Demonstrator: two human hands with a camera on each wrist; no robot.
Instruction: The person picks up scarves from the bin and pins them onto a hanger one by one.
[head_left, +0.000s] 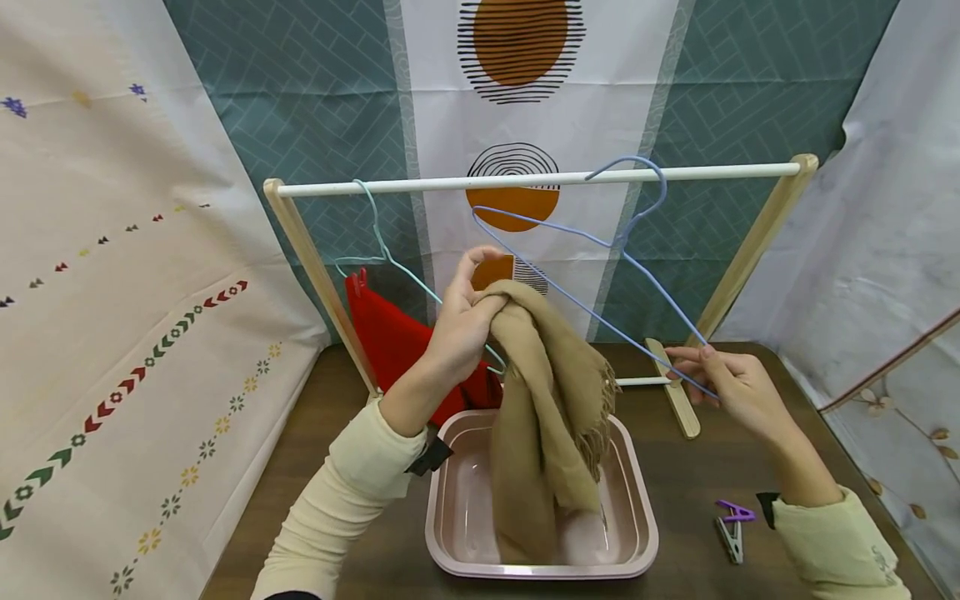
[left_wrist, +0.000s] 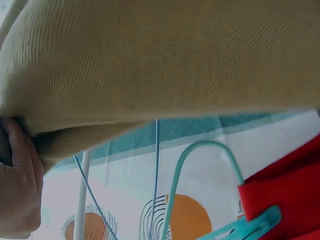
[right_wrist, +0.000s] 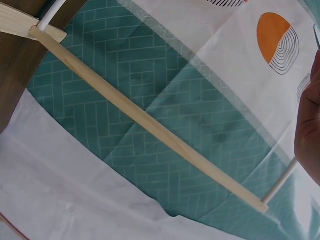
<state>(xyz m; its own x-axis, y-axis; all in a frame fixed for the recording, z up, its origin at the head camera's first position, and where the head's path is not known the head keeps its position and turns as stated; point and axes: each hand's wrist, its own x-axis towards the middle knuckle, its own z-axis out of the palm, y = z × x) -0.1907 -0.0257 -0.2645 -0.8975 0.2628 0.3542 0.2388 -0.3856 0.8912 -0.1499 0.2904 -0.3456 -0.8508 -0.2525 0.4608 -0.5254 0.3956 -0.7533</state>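
Observation:
My left hand point(head_left: 467, 325) grips a tan fringed scarf point(head_left: 551, 417) by a bunched fold, and its lower part hangs into the pink basin point(head_left: 467, 500). In the left wrist view the scarf point(left_wrist: 175, 60) fills the upper part, with the hand point(left_wrist: 20, 185) at the left edge. My right hand point(head_left: 731, 379) pinches the right corner of a blue wire hanger point(head_left: 592, 312), held tilted. The hanger's hook overlaps the white bar point(head_left: 465, 182). At the right wrist view's edge, only part of the right hand point(right_wrist: 307, 125) shows.
A red cloth point(head_left: 386, 333) hangs from a mint hanger point(head_left: 382, 250) on the rack's left, held by a red clip point(head_left: 360, 282) and a teal clip point(left_wrist: 250, 227). Purple point(head_left: 735, 511) and grey point(head_left: 731, 540) clothespins lie on the table right of the basin. Wooden posts point(head_left: 757, 242) support the bar.

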